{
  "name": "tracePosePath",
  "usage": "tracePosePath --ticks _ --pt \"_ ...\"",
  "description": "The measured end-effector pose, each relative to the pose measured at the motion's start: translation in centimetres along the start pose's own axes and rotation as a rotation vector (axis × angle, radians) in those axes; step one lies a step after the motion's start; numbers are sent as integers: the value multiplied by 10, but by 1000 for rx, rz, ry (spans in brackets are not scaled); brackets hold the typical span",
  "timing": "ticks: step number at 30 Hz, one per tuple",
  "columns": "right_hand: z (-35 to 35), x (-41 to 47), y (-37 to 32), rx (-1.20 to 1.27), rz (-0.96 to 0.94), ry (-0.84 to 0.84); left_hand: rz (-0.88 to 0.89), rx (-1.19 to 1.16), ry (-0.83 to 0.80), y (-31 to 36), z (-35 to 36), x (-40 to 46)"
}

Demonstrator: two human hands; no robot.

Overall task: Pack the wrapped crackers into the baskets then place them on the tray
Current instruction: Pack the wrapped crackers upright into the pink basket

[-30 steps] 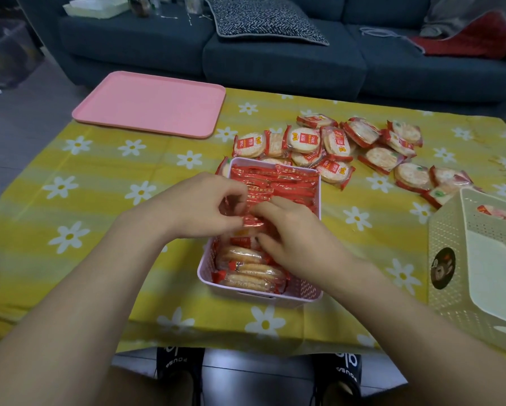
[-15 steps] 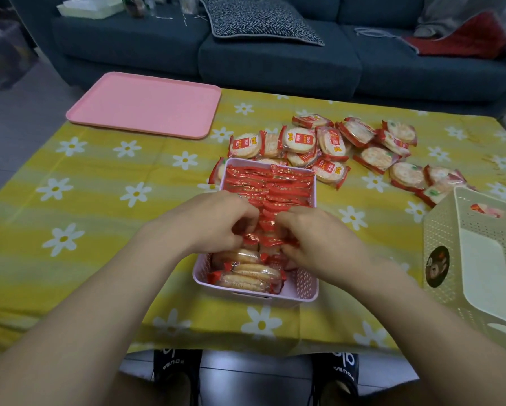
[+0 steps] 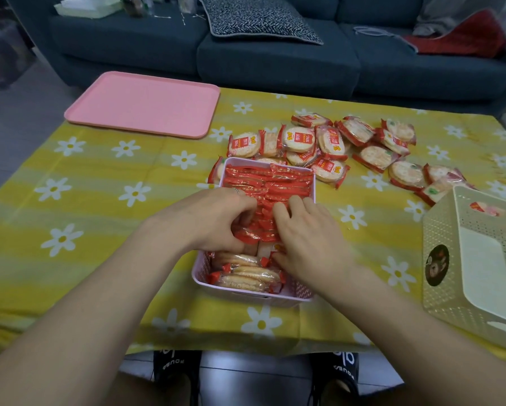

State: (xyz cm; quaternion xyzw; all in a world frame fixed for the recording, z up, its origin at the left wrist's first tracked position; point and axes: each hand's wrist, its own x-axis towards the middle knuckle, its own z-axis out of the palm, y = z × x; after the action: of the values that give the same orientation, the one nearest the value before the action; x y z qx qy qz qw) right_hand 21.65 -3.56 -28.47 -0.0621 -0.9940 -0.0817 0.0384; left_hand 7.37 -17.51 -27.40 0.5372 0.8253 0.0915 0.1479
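1. Head view: a pale pink perforated plastic basket is seen at the near middle of a table covered with a yellow cloth printed with white daisies, and it is packed with red-and-clear wrapped round crackers standing on edge in rows.
2. The left hand is laid over the basket's middle with its fingers curled down into the packets; some wrappers are gripped there (exactly which cannot be told).
3. The right hand is set beside it, fingers bent and pressed among the red wrappers, its thumb low by the near packets; a packet appears to be pinched, though the hold is partly hidden.
4. A loose heap of wrapped crackers is spread on the cloth just beyond the basket and off to the right.
5. A flat pink rectangular plastic tray is seen at the far left of the table, well apart from the basket.
6. A cream perforated plastic basket is found at the right edge, one packet visible inside.
7. A dark blue fabric sofa is seen behind the table.
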Motion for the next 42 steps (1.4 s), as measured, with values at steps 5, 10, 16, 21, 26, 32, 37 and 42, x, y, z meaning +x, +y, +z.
tracePosePath --ticks 5,10,16,21,26,32,37,42 --pt "-4 -1 5 -6 20 -9 -15 19 -18 1 0 1" --pt "-11 -6 -2 -16 21 28 -1 52 2 1 4 4" --pt "-19 -23 -13 262 -67 -260 -8 23 12 -1 6 4" --pt "-15 -22 -13 192 -140 -415 -26 14 -9 -1 4 5" --pt "-11 -10 -15 197 -143 -512 -18 4 -15 0 4 4" --pt "-9 -7 -17 187 -124 -579 -23 -1 -18 2 4 2" --pt "-9 -3 -19 201 -105 -620 -26 -12 -12 3 3 2" --pt "-13 -3 -17 233 -104 -656 -35 -76 6 5 -4 -5"
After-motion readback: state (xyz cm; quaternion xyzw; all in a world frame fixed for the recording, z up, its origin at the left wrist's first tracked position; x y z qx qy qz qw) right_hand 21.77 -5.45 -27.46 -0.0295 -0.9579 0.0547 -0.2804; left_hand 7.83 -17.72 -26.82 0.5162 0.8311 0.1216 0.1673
